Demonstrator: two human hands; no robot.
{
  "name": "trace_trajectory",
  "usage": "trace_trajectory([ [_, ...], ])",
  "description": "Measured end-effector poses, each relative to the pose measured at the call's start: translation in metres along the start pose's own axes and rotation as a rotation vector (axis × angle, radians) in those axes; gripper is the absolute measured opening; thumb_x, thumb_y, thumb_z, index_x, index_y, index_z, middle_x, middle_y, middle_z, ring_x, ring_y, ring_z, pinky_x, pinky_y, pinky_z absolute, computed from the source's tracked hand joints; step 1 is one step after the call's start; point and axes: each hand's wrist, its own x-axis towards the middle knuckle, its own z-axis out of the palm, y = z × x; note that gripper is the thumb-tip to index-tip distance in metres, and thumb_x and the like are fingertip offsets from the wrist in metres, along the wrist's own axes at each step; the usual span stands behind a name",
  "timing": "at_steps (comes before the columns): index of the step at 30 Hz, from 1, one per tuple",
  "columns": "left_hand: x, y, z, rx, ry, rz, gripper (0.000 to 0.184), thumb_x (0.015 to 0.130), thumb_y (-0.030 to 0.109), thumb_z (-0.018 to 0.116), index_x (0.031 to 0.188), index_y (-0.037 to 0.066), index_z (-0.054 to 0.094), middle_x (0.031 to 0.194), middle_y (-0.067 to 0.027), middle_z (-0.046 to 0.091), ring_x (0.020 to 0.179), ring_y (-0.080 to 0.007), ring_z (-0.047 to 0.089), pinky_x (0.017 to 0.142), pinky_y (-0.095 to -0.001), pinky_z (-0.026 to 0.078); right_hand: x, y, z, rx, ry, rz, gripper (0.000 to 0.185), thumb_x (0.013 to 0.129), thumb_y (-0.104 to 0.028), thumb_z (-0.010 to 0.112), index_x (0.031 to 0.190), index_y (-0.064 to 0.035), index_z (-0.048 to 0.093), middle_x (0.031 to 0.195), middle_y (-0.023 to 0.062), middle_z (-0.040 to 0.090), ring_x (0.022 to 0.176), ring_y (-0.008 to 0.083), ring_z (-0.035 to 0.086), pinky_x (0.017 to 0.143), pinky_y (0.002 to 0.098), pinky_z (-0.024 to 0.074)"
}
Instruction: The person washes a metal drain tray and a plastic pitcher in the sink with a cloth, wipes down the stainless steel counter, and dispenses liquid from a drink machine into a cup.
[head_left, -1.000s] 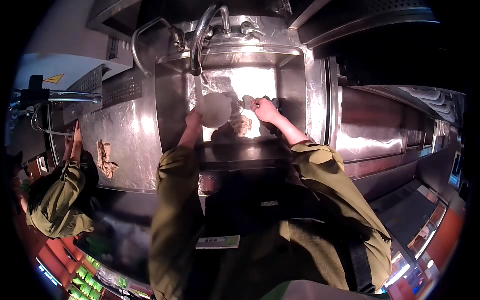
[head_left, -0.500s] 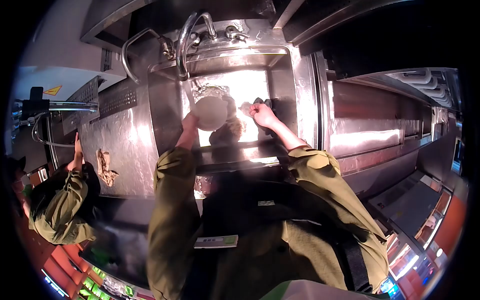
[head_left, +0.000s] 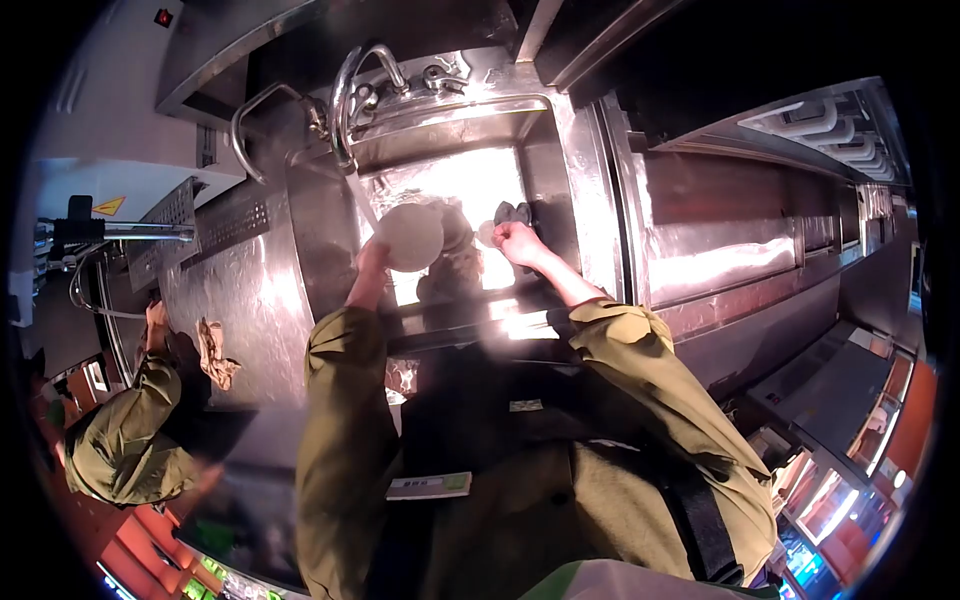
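My left hand (head_left: 372, 261) is closed on the edge of a pale round dish (head_left: 413, 238), seen as a disc over the sink (head_left: 552, 178). Water runs from the curved tap (head_left: 342, 130) down beside the dish. Over the sink's right half, my right hand (head_left: 518, 243) has its fingers pinched together at a small pale round piece (head_left: 487, 233), whose kind I cannot make out. Just behind those fingers is a dark lumpy object (head_left: 513, 213), also unclear. Glare and shadow hide much of the sink bottom.
A second tap (head_left: 240, 130) stands to the left. Crumpled brown paper or cloth (head_left: 216, 354) lies on the steel counter (head_left: 265, 330). At far left, a co-worker's hand (head_left: 155, 318) rests near the counter edge. A steel counter (head_left: 715, 265) runs off to the right.
My view has shifted slightly, moving the sink left in the picture. Both hands stay over the sink with their things. The co-worker's hand is lower in view.
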Motion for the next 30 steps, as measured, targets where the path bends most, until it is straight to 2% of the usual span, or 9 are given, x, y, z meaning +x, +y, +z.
trace_trajectory([
  [1, -0.014, 0.009, 0.003, 0.038, -0.040, 0.045, 0.033, 0.073, 0.012, 0.052, 0.104, 0.001, 0.056, 0.085, -0.0051, 0.057, 0.073, -0.0162, 0.053, 0.061, -0.0288, 0.044, -0.003, -0.006, -0.004, -0.008, -0.043, 0.065, 0.019, 0.077, -0.016, 0.053, 0.086, -0.0016, 0.060, 0.076, 0.0124, 0.061, 0.078, 0.0182, 0.059, 0.072, 0.0290, 0.0440],
  [4, -0.013, 0.005, -0.018, 0.155, -0.098, 0.061, 0.029, 0.075, 0.014, 0.051, 0.101, 0.005, 0.058, 0.077, -0.0024, 0.056, 0.066, -0.0133, 0.051, 0.057, -0.0272, 0.043, 0.008, 0.010, 0.000, -0.065, -0.127, -0.155, 0.019, 0.076, -0.018, 0.054, 0.084, -0.0021, 0.061, 0.074, 0.0125, 0.060, 0.078, 0.0179, 0.059, 0.071, 0.0288, 0.0450],
  [5, -0.014, 0.008, -0.011, 0.198, -0.126, 0.042, 0.027, 0.075, 0.013, 0.049, 0.100, 0.007, 0.059, 0.074, -0.0013, 0.055, 0.063, -0.0120, 0.049, 0.055, -0.0265, 0.041, 0.019, 0.027, 0.014, 0.193, -0.106, -0.124, 0.020, 0.075, -0.019, 0.055, 0.085, -0.0026, 0.061, 0.075, 0.0133, 0.061, 0.078, 0.0182, 0.059, 0.071, 0.0286, 0.0455],
  [7, -0.008, 0.010, -0.002, 0.172, 0.187, -0.209, 0.026, 0.073, 0.005, 0.040, 0.091, 0.013, 0.058, 0.068, 0.0008, 0.051, 0.057, -0.0085, 0.044, 0.045, -0.0273, 0.037, 0.030, 0.041, 0.020, 0.021, -0.087, -0.169, 0.024, 0.075, -0.023, 0.056, 0.089, -0.0035, 0.061, 0.081, 0.0145, 0.061, 0.080, 0.0197, 0.059, 0.073, 0.0293, 0.0460],
  [10, -0.013, 0.008, -0.009, 0.173, 0.076, -0.180, 0.030, 0.072, -0.002, 0.040, 0.094, 0.011, 0.056, 0.080, -0.0040, 0.054, 0.065, -0.0196, 0.052, 0.045, -0.0321, 0.041, 0.001, 0.006, 0.005, -0.439, -0.087, -0.259, 0.030, 0.075, -0.027, 0.055, 0.094, -0.0043, 0.060, 0.091, 0.0156, 0.061, 0.086, 0.0229, 0.058, 0.078, 0.0318, 0.0451],
  [16, -0.015, 0.006, -0.017, 0.237, -0.111, -0.187, 0.038, 0.072, -0.004, 0.043, 0.107, 0.010, 0.051, 0.089, -0.0072, 0.056, 0.072, -0.0230, 0.057, 0.051, -0.0352, 0.050, -0.029, 0.019, -0.004, 0.118, 0.042, -0.327, 0.031, 0.079, -0.025, 0.053, 0.101, -0.0039, 0.057, 0.091, 0.0134, 0.059, 0.092, 0.0273, 0.053, 0.083, 0.0325, 0.0413],
  [21, -0.092, 0.069, 0.053, 0.463, -0.234, -0.169, 0.039, 0.076, 0.000, 0.040, 0.114, 0.006, 0.045, 0.096, -0.0104, 0.054, 0.077, -0.0247, 0.056, 0.047, -0.0355, 0.046, -0.070, 0.014, -0.034, 0.280, 0.127, -0.230, 0.026, 0.078, -0.019, 0.053, 0.097, -0.0012, 0.059, 0.082, 0.0094, 0.060, 0.077, 0.0189, 0.055, 0.072, 0.0302, 0.0434],
  [24, -0.120, 0.096, 0.098, 0.567, -0.362, -0.066, 0.036, 0.077, 0.001, 0.041, 0.112, 0.005, 0.047, 0.092, -0.0099, 0.055, 0.074, -0.0228, 0.057, 0.049, -0.0348, 0.047, -0.098, 0.012, -0.057, 0.400, 0.153, -0.222, 0.025, 0.078, -0.016, 0.054, 0.096, 0.0003, 0.059, 0.079, 0.0080, 0.060, 0.071, 0.0152, 0.055, 0.067, 0.0288, 0.0443],
  [30, -0.190, 0.127, 0.217, 1.140, -0.561, 0.301, 0.031, 0.073, 0.011, 0.045, 0.102, 0.004, 0.055, 0.062, 0.0008, 0.048, 0.045, -0.0068, 0.035, 0.040, -0.0215, 0.028, -0.171, 0.056, -0.112, 0.739, 0.270, -0.334, 0.029, 0.082, -0.011, 0.052, 0.106, 0.0044, 0.052, 0.081, 0.0055, 0.058, 0.070, 0.0101, 0.052, 0.063, 0.0214, 0.0435],
])
